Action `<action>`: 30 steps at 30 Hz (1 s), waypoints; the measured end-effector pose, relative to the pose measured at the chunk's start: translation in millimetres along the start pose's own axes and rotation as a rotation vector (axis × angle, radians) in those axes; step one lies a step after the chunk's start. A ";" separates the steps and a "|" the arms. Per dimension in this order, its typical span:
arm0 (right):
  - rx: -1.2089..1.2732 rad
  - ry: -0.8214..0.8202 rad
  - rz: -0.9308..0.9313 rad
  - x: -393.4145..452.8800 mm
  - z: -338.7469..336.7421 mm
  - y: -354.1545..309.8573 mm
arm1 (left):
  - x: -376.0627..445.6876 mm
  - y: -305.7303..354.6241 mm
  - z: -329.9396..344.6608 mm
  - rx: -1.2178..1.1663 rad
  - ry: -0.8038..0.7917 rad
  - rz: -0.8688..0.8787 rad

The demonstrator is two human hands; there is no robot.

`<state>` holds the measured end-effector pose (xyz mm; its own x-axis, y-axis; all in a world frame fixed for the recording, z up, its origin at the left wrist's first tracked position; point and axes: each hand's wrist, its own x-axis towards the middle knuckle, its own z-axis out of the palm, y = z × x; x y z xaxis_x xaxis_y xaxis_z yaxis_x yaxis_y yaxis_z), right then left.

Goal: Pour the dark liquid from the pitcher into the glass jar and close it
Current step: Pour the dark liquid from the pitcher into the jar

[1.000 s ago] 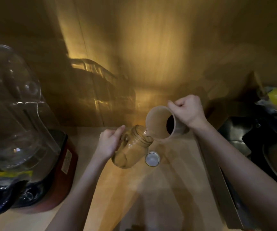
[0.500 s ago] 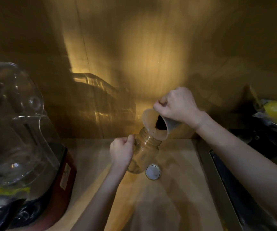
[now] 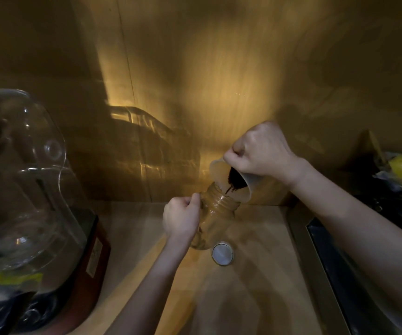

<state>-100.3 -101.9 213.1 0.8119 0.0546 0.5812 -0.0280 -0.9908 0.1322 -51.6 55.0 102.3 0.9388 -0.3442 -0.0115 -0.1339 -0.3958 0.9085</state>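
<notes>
While the pitcher [image 3: 237, 181] is tipped steeply over the glass jar [image 3: 215, 215], the pouring step is judged to be in hand: a thin dark stream [image 3: 229, 189] is seen dropping from the pitcher's lip into the jar mouth, with a dark mass left inside the pitcher. The pitcher is held above and just right of the jar by the right hand [image 3: 261, 151], its grip clenched around the handle side; the handle itself is hidden by the fist. The jar is tilted toward the pitcher, its base on or just off the wooden surface [image 3: 255, 274] (cannot be told), and is held by the left hand [image 3: 181, 218], grip curled shut on the jar's side handle. Little liquid is seen in the jar so far; the amount is hard to judge in the dim light. Next move, as judged: the tilt is to be kept steady until the pitcher is emptied, then the jar is to be stood upright, the pitcher set down, and the lid [image 3: 222, 253] picked up and screwed on. Counts: one pitcher, one jar, one metal lid lying flat just beside the jar's base, two hands. Also one blender [image 3: 33, 213] at far left, well apart, and one sink edge [image 3: 328, 262] at right.
</notes>
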 end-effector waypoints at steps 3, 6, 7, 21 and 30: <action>0.000 0.010 -0.030 1.5 -0.9 -0.2 | 0.4 1.7 0.3 -0.015 0.009 0.003; -0.007 0.017 -0.052 2.5 -5.3 -1.1 | 0.1 4.2 0.8 -0.020 0.014 0.010; -0.009 0.018 -0.058 3.5 -6.9 -0.8 | 0.1 4.6 1.2 -0.020 0.013 0.011; -0.034 -0.012 -0.113 8.4 -17.8 -1.2 | -0.8 9.8 3.3 -0.086 -0.006 0.011; -0.017 0.028 -0.118 8.0 -19.3 1.6 | -2.5 8.8 4.2 -0.139 -0.034 0.008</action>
<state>-105.1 -100.6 233.4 0.7933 0.1749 0.5832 0.0568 -0.9749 0.2151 -56.4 48.8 108.6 0.9265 -0.3760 -0.0163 -0.0938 -0.2725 0.9576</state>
